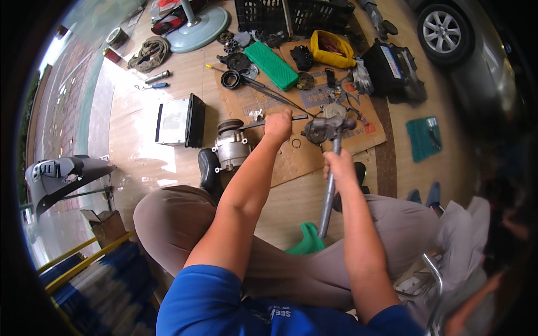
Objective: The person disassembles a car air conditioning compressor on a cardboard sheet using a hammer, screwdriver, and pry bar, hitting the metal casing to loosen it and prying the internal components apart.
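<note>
A silver car air-conditioning compressor (232,150) with a dark pulley (228,126) on top stands on the floor by my left shoe. My left hand (278,124) is closed around a dark metal bar (300,117). One end of that bar reaches the compressor just below the pulley; its other end points right. In my right hand (340,167) is a hammer (329,196), gripped by its grey handle. The hammer head (333,124) is raised to the right of the bar's free end, apart from it. Behind the head, round metal parts (315,132) are partly covered.
Flattened cardboard (291,162) lies under scattered parts. Farther off are a green case (272,65), a yellow container (332,49) and a black battery (395,70). A silver-black box (180,121) sits left; a car (476,61) stands right. Another person's leg (468,229) shows at right.
</note>
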{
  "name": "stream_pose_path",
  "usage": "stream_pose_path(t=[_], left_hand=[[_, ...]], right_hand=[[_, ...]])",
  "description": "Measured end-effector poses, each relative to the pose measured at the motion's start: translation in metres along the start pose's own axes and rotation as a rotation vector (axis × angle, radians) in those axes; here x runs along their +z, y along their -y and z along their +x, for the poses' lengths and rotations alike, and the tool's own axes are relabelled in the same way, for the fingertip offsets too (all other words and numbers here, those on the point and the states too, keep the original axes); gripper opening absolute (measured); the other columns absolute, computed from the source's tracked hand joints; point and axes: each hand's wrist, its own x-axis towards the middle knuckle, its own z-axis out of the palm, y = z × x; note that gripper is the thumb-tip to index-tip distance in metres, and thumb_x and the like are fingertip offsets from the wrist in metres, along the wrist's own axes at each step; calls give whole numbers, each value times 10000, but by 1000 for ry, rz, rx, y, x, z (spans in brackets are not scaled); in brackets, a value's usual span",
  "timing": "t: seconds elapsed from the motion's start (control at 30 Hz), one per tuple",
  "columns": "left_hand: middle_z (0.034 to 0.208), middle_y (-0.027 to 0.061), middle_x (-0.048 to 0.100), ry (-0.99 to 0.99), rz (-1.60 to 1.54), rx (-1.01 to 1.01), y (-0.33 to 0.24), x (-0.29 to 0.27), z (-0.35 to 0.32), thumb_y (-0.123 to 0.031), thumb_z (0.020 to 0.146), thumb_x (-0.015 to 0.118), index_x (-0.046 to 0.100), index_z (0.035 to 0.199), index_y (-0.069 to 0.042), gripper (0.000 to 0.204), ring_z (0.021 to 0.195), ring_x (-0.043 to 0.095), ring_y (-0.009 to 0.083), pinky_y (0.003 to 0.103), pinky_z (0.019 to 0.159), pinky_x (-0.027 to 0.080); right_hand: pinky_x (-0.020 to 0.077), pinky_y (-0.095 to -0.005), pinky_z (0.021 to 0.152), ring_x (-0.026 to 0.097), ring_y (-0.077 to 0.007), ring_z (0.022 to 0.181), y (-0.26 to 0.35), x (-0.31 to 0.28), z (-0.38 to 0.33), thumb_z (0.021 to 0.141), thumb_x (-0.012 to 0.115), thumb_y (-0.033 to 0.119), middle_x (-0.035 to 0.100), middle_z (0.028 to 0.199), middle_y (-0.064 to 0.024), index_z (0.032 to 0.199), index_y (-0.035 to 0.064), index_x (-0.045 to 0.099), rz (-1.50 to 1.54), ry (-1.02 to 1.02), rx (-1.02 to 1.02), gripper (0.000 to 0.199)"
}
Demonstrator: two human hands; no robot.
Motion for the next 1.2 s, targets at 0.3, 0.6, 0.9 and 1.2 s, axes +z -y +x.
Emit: stream_pose_path(t=[0.3, 0.6, 0.9, 1.2], left_hand=[[899, 178, 681, -59, -22, 29, -3, 4, -1, -106, 858, 474, 570, 949, -71, 136, 865, 660, 353, 468, 743, 487], [912, 158, 672, -19, -7, 28, -13, 11, -10, -115, 836, 506, 565, 977, -81, 157, 885, 646, 353, 478, 795, 460], [1183, 195, 585, -55, -321, 96, 4, -16, -32, -47, 776, 595, 529, 1247, -83, 478, 1152, 511, 375, 466, 1008, 389], [1206, 275, 582, -324, -328, -944, 149, -39, -55, -293, 830, 577, 573, 1215, 15, 493, 1114, 578, 390, 445, 937, 467]], right_hand=[[412, -295, 372, 488, -139, 434, 5, -13, 18, 824, 561, 102, 463, 580, -21, 758, 53, 464, 84, -143, -144, 127], [416, -331, 391, 518, -177, 460, -40, -19, 39, 815, 612, 136, 536, 618, -72, 767, 1, 546, 53, -262, 91, 158], [512, -424, 847, 636, -400, 1002, -117, -43, 116, 792, 642, 172, 664, 998, -256, 910, -46, 637, -712, -673, 179, 248], [484, -430, 895, 616, -406, 1021, -166, -31, 181, 803, 676, 242, 635, 1076, -265, 1081, -35, 580, -673, -786, 151, 405]])
